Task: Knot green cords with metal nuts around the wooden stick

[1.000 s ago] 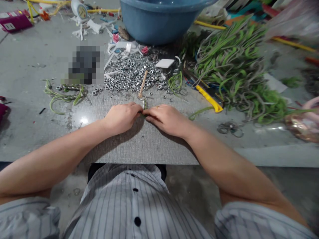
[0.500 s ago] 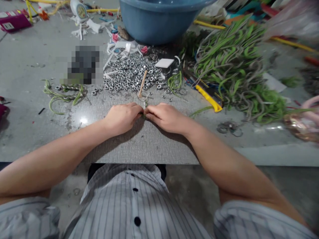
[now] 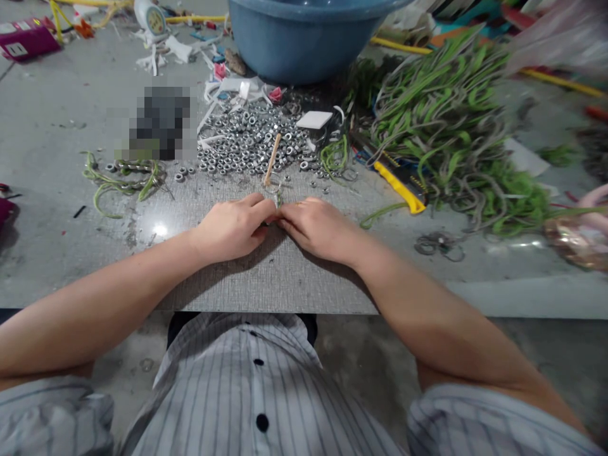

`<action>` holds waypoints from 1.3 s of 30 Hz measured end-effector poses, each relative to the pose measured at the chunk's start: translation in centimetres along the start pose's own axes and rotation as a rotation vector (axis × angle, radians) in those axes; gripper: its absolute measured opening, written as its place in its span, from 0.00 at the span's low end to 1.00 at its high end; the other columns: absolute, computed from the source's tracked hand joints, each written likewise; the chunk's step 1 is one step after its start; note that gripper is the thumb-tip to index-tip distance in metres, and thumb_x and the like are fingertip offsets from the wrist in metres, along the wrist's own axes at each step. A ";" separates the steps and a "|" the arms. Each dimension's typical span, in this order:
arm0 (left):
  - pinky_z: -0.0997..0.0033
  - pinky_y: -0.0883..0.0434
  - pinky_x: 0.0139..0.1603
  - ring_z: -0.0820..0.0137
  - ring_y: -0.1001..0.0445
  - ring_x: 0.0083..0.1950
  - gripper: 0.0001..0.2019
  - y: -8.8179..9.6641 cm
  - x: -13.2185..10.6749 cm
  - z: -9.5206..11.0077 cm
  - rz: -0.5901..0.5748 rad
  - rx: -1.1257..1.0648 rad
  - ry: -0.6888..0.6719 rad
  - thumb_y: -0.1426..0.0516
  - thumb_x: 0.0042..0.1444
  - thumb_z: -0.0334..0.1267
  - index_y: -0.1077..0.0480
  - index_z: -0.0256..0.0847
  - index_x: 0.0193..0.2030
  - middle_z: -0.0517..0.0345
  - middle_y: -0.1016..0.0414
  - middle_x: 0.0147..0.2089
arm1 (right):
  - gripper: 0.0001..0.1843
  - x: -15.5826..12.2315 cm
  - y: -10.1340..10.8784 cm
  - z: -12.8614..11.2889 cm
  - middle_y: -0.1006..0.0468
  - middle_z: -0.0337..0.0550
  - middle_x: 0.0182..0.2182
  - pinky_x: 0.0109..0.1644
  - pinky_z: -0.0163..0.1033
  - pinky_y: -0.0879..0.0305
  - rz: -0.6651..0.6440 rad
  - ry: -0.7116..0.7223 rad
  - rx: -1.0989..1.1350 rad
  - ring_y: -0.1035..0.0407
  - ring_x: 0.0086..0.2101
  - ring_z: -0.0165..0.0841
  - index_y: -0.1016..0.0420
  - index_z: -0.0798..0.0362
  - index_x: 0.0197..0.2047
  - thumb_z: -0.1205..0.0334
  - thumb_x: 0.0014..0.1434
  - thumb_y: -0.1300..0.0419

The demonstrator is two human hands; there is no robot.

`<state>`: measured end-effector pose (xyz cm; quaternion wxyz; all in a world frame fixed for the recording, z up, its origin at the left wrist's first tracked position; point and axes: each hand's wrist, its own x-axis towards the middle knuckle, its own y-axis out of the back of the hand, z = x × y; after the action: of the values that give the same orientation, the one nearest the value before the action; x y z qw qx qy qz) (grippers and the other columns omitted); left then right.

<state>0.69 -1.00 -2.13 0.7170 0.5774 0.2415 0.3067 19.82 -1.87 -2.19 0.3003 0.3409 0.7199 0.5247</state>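
Observation:
Near the table's front edge my left hand and my right hand meet, fingertips pinched together. A short piece of green cord shows just beyond my fingers; most of it is hidden by them. Past the cord a thin metal ring lies at the foot of a wooden stick, which seems to stand tilted on the table. Behind the stick spreads a heap of metal nuts. To the left lies a green cord strung with nuts.
A blue basin stands at the back. To the right are a pile of green and grey cords, a yellow utility knife and some metal rings. A white square piece lies on the nuts.
The fingers of my left hand have shifted and curled differently, with the thumb lower. My right hand has moved slightly at the pinch. The things on the table stay put.

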 end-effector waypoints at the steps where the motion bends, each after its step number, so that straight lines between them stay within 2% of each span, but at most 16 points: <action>1: 0.73 0.31 0.35 0.69 0.25 0.38 0.12 0.1 -0.1 -0.2 -0.002 0.007 -0.049 0.49 0.58 0.34 0.28 0.39 0.45 0.51 0.26 0.45 | 0.12 0.0 0.0 0.0 0.19 0.50 0.35 0.42 0.41 0.43 0.001 -0.001 -0.010 0.27 0.36 0.38 0.27 0.56 0.42 0.66 0.67 0.52; 4: 0.73 0.33 0.33 0.70 0.25 0.36 0.14 0.4 -0.4 -0.6 0.003 0.049 -0.158 0.50 0.59 0.34 0.24 0.42 0.45 0.52 0.26 0.45 | 0.12 0.0 -0.2 0.1 0.19 0.49 0.35 0.41 0.41 0.43 0.013 0.004 -0.021 0.27 0.36 0.38 0.27 0.55 0.42 0.65 0.67 0.52; 8: 0.74 0.34 0.32 0.71 0.26 0.34 0.17 0.7 -0.4 -0.8 -0.039 0.083 -0.235 0.51 0.59 0.34 0.23 0.43 0.48 0.53 0.25 0.41 | 0.11 0.0 -0.3 0.3 0.19 0.49 0.36 0.42 0.40 0.43 0.019 0.004 -0.004 0.26 0.37 0.38 0.27 0.55 0.42 0.65 0.67 0.51; 11: 0.73 0.33 0.32 0.71 0.26 0.34 0.17 0.8 -0.3 -0.7 -0.058 0.089 -0.228 0.51 0.60 0.34 0.24 0.41 0.49 0.53 0.25 0.41 | 0.11 0.0 -0.3 0.2 0.19 0.48 0.37 0.42 0.40 0.43 0.028 0.014 0.004 0.26 0.37 0.37 0.28 0.54 0.42 0.65 0.67 0.51; 16: 0.72 0.33 0.32 0.69 0.26 0.35 0.15 0.7 -0.3 0.0 -0.105 0.140 -0.170 0.51 0.61 0.35 0.24 0.38 0.44 0.52 0.25 0.39 | 0.12 0.1 -0.2 0.0 0.19 0.50 0.37 0.42 0.41 0.43 0.010 -0.016 -0.022 0.26 0.38 0.39 0.27 0.56 0.42 0.64 0.68 0.52; 20: 0.71 0.32 0.33 0.67 0.25 0.37 0.16 0.9 -0.2 0.3 -0.146 0.165 -0.160 0.52 0.61 0.34 0.24 0.37 0.47 0.51 0.24 0.39 | 0.12 -0.1 -0.5 0.2 0.19 0.50 0.37 0.41 0.41 0.42 0.036 -0.007 -0.008 0.26 0.37 0.39 0.27 0.56 0.42 0.65 0.67 0.51; 25: 0.69 0.31 0.34 0.66 0.24 0.39 0.17 1.2 0.0 0.0 -0.178 0.123 -0.143 0.51 0.59 0.31 0.23 0.41 0.48 0.53 0.23 0.42 | 0.11 -0.3 -0.8 1.1 0.19 0.47 0.39 0.41 0.39 0.40 0.103 0.030 0.158 0.27 0.37 0.36 0.27 0.54 0.44 0.64 0.66 0.50; 29: 0.71 0.34 0.31 0.68 0.24 0.36 0.18 1.2 -0.1 -0.5 -0.113 0.073 -0.175 0.51 0.57 0.31 0.21 0.45 0.45 0.55 0.21 0.39 | 0.12 -0.4 -0.9 1.8 0.19 0.45 0.38 0.40 0.38 0.38 0.142 -0.022 0.288 0.27 0.37 0.35 0.27 0.52 0.46 0.62 0.66 0.51; 32: 0.73 0.37 0.29 0.69 0.24 0.34 0.18 1.1 -0.2 -0.9 -0.071 0.047 -0.212 0.50 0.56 0.32 0.20 0.47 0.43 0.57 0.21 0.36 | 0.13 -0.4 -1.0 1.9 0.20 0.46 0.36 0.41 0.40 0.38 0.156 -0.076 0.259 0.27 0.37 0.37 0.27 0.53 0.47 0.62 0.65 0.51; 39: 0.75 0.37 0.29 0.69 0.23 0.37 0.18 1.4 -0.2 -1.2 -0.119 0.002 -0.292 0.50 0.53 0.32 0.20 0.48 0.41 0.58 0.20 0.36 | 0.15 -0.2 -0.8 1.6 0.20 0.51 0.37 0.43 0.44 0.37 0.144 -0.180 0.086 0.27 0.38 0.43 0.29 0.54 0.49 0.63 0.64 0.53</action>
<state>-0.54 -0.10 -0.99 0.7608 0.6013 0.1689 0.1763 21.06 -1.37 -3.37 0.3105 0.4498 0.6856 0.4808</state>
